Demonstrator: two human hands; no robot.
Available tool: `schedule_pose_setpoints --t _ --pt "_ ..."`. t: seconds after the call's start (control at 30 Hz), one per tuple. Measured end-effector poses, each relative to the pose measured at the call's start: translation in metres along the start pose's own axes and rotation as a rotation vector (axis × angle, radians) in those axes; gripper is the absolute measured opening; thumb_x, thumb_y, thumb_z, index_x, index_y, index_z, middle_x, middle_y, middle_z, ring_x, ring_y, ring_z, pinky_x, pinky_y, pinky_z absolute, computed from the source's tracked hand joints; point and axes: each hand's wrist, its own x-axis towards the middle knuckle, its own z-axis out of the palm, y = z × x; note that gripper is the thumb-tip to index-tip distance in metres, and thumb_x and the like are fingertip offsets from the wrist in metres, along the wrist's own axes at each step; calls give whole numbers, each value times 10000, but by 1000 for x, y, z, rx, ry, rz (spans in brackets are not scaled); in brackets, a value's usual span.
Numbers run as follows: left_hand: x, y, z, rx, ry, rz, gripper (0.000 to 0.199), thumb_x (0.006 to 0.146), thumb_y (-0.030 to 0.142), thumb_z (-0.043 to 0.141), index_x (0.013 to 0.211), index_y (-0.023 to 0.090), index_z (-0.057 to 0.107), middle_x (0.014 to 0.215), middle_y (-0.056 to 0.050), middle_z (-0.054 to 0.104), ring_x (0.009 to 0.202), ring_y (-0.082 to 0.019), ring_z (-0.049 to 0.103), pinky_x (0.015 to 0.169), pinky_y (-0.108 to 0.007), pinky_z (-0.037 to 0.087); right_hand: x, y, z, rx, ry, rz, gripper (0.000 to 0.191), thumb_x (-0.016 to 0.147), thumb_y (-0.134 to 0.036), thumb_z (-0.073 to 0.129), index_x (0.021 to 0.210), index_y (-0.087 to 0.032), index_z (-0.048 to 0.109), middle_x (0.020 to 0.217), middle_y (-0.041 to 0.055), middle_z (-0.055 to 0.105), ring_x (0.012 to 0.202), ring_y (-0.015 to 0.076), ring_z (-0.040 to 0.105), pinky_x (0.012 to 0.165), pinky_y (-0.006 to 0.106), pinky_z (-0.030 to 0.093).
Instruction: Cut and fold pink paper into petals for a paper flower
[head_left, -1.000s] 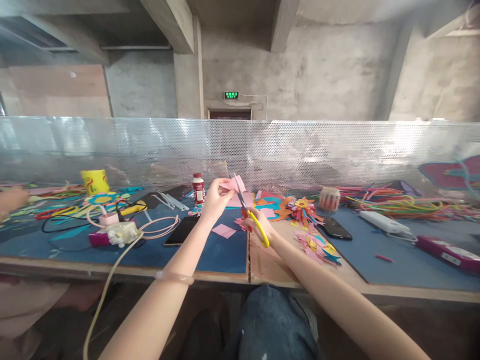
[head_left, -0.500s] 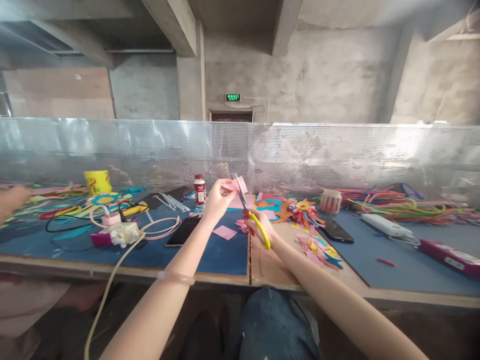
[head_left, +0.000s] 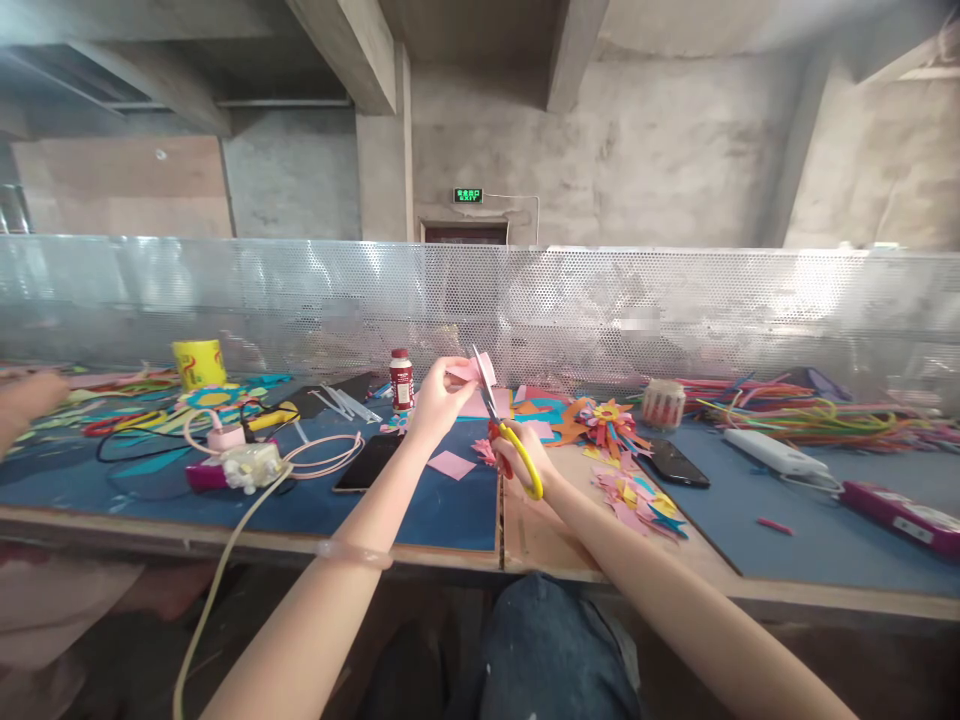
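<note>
Pinched in my left hand [head_left: 442, 392] is a piece of pink paper [head_left: 482, 368], raised above the table. My right hand [head_left: 531, 452] grips a pair of scissors [head_left: 490, 398] with red and yellow handles, blades pointing up and crossing the paper. Whether the blades are fully closed is hard to make out. Below my hands a pink paper square [head_left: 451, 465] lies on the blue mat [head_left: 442, 520]. A colourful paper flower [head_left: 607, 425] and a pile of paper scraps [head_left: 637, 500] lie to the right of my right hand.
A dark red bottle [head_left: 401, 380] stands behind my left wrist, with a tablet [head_left: 367, 462] nearby. Plugs and a cable [head_left: 232, 580] cross the left side. On the right are a phone [head_left: 677, 463], a power strip [head_left: 900, 515] and coloured strips [head_left: 817, 415]. A co-worker's hand [head_left: 30, 400] is far left.
Almost nothing differs. The whole view has shifted very slightly, and both hands keep the paper and scissors in nearly the same position.
</note>
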Motion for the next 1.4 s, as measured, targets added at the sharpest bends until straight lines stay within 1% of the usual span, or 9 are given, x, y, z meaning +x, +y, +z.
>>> schedule_pose_setpoints --t 0.27,0.37,0.5,0.7,0.83,0.97,1.2,1.4 --pt "1 -2 -1 17 -18 3 281 709 218 599 972 176 513 994 -59 589 828 -164 591 768 -340 465 -2 4 2 61 -27 49 61 674 -225 411 622 -195 416 377 -63 458 277 83 402 314 184 309" --pt "2 -4 -1 22 -25 5 284 710 223 598 977 179 512 1024 -65 586 835 -165 591 780 -350 463 -2 4 3 85 -29 58 91 686 -235 419 606 -199 394 369 -65 451 272 84 409 301 180 312" --pt "2 -3 0 25 -25 -6 282 711 221 596 977 178 512 1015 -65 590 832 -163 592 775 -345 467 -2 5 4 85 -23 54 130 704 -254 429 596 -202 378 364 -66 449 265 89 415 287 179 313" --pt "2 2 -1 75 -19 -22 268 703 204 596 958 175 521 979 -57 599 811 -161 596 763 -335 467 -1 8 3 63 -26 39 140 713 -265 424 597 -203 375 368 -67 442 256 93 417 264 177 295" --pt "2 3 -2 86 -19 -30 262 699 191 592 951 173 523 977 -58 601 809 -160 598 761 -331 467 -2 7 3 51 -37 51 127 711 -260 415 604 -204 378 372 -66 435 245 91 404 253 181 278" --pt "3 3 -2 85 -21 -34 265 695 193 597 949 172 526 970 -58 605 812 -163 600 761 -333 468 -3 4 3 31 -25 50 133 714 -267 408 602 -203 377 368 -65 426 249 93 402 259 184 265" --pt "5 2 -2 97 -30 -52 282 685 214 615 951 166 535 964 -66 610 813 -172 597 759 -345 469 -2 3 2 -29 14 57 148 709 -285 416 596 -192 394 373 -63 409 281 70 380 306 180 255" --pt "10 3 -1 137 -30 -31 280 666 227 638 928 166 560 930 -61 617 802 -174 589 767 -352 457 0 6 3 -69 79 63 136 694 -285 416 599 -191 392 403 -59 393 342 70 378 345 184 253"
